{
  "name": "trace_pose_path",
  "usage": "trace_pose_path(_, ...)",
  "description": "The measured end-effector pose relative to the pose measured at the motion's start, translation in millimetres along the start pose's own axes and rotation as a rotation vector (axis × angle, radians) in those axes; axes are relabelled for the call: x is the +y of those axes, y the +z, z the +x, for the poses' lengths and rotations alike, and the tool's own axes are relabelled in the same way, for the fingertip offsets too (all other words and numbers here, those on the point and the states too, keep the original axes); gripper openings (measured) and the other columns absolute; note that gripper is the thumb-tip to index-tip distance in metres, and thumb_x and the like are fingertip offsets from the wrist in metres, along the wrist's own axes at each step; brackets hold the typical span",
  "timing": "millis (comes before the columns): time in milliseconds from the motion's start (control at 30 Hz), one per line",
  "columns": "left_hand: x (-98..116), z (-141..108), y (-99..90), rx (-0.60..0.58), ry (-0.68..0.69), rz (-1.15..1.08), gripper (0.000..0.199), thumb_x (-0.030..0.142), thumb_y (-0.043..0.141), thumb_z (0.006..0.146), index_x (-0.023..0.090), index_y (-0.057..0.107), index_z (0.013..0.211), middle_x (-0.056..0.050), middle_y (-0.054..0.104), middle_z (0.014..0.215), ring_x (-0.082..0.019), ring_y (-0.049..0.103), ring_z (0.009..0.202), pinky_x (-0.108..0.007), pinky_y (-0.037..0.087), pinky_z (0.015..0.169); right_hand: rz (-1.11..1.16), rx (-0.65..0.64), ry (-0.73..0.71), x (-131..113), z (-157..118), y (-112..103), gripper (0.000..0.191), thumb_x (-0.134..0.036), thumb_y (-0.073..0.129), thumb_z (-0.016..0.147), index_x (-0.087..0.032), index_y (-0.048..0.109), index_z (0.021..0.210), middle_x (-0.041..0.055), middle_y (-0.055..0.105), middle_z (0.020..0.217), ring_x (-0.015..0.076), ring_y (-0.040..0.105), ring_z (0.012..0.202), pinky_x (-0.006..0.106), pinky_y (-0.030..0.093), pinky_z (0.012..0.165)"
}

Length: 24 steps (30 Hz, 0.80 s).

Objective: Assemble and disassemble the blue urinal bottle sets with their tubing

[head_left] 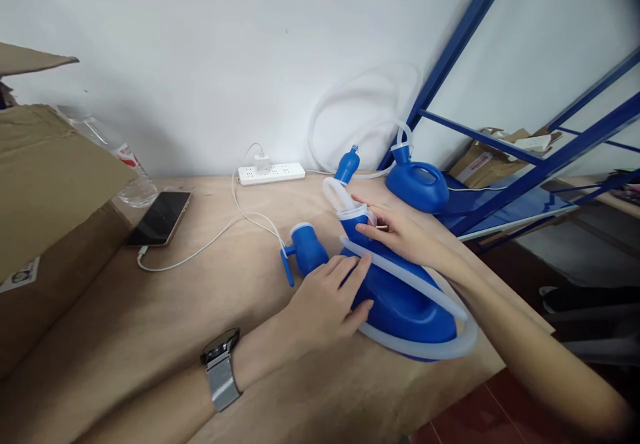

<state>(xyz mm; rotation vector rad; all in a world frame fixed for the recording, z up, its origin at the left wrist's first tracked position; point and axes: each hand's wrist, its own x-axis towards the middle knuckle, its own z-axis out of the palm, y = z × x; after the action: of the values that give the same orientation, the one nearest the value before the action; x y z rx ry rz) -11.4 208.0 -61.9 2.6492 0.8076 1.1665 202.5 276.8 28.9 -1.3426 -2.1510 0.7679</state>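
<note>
A blue plastic urinal bottle (400, 297) lies on its side on the wooden table. A translucent hose (407, 279) loops along and around its body and curls up at the capped neck. My right hand (393, 231) is closed around that neck, just below the white cap (354, 212). Across the bottle's near left side rests my left hand (337, 291), its fingers bent over the body beside the hose and its thumb on the near face. Beside my left fingertips is a smaller blue funnel-shaped piece (310, 251) with a white rim and a side tab.
Behind stand a second blue urinal bottle (417, 184) with a hose and a small blue piece (347, 164). A white power strip (271, 173) lies near the wall. At left are a phone (160, 219), a water bottle (133, 177) and a cardboard box (55, 191). A blue metal frame (445, 51) rises at right.
</note>
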Motion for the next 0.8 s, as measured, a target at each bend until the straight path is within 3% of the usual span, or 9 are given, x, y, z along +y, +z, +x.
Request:
trace_pose_path(100, -7, 0, -2.6, 0.043, 0.024, 0.005, 0.035, 0.027, 0.045, 0.11, 0.013, 0.06, 0.138, -0.014, 0.076, 0.119, -0.024, 0.073, 0.1, -0.041, 0.065, 0.085, -0.059, -0.165, -0.025, -8, -3, -10, 0.039, -0.065, 0.059, 0.101, -0.026, 0.066, 0.102, 0.0081, 0.076, 0.115, 0.0325, 0.069, 0.112, 0.048, 0.054, 0.105)
trace_pose_path(167, -12, 0, -3.0, 0.03, 0.031, 0.066, 0.03, 0.025, 0.044, 0.109, 0.015, 0.066, 0.127, -0.012, 0.078, 0.113, -0.024, 0.073, 0.097, -0.041, 0.063, 0.083, -0.102, -0.21, -0.043, -11, -6, -12, 0.041, -0.065, 0.054, 0.104, -0.026, 0.065, 0.106, 0.0066, 0.072, 0.107, 0.0284, 0.067, 0.103, 0.045, 0.054, 0.101)
trace_pose_path(367, -39, 6, -14.1, -0.126, -0.126, 0.191, 0.029, 0.03, 0.047, 0.108, 0.015, 0.07, 0.114, -0.017, 0.074, 0.122, -0.031, 0.069, 0.114, -0.05, 0.057, 0.1, -0.311, -0.034, -0.042, -12, -18, -3, 0.047, -0.066, 0.046, 0.107, -0.025, 0.049, 0.082, 0.0044, 0.059, 0.089, 0.0237, 0.06, 0.084, 0.041, 0.052, 0.086)
trace_pose_path(533, -81, 13, -53.6, -0.309, -0.272, 0.249, 0.054, 0.05, 0.039, 0.11, 0.009, 0.068, 0.129, -0.026, 0.067, 0.136, -0.043, 0.059, 0.131, -0.064, 0.044, 0.114, -0.296, -0.062, -0.044, -15, -18, -3, 0.04, -0.059, 0.052, 0.105, -0.024, 0.055, 0.085, 0.0047, 0.066, 0.09, 0.0245, 0.063, 0.088, 0.038, 0.051, 0.083)
trace_pose_path(667, -117, 10, -92.1, -0.554, -0.375, 0.205, 0.064, 0.073, 0.05, 0.099, 0.022, 0.075, 0.128, -0.014, 0.074, 0.12, -0.034, 0.07, 0.112, -0.048, 0.052, 0.106, -0.328, -0.047, -0.014, -18, -17, -6, 0.043, -0.062, 0.055, 0.103, -0.024, 0.058, 0.084, 0.0049, 0.067, 0.09, 0.0244, 0.064, 0.087, 0.037, 0.052, 0.079)
trace_pose_path(800, -130, 10, -115.7, -0.769, -0.475, 0.126, 0.075, 0.083, 0.064, 0.083, 0.029, 0.076, 0.133, -0.009, 0.076, 0.123, -0.029, 0.072, 0.108, -0.036, 0.053, 0.102, -0.274, -0.034, -0.008, -17, -17, -5, 0.053, -0.074, 0.055, 0.099, -0.025, 0.056, 0.08, 0.0037, 0.065, 0.084, 0.0238, 0.063, 0.083, 0.036, 0.052, 0.077)
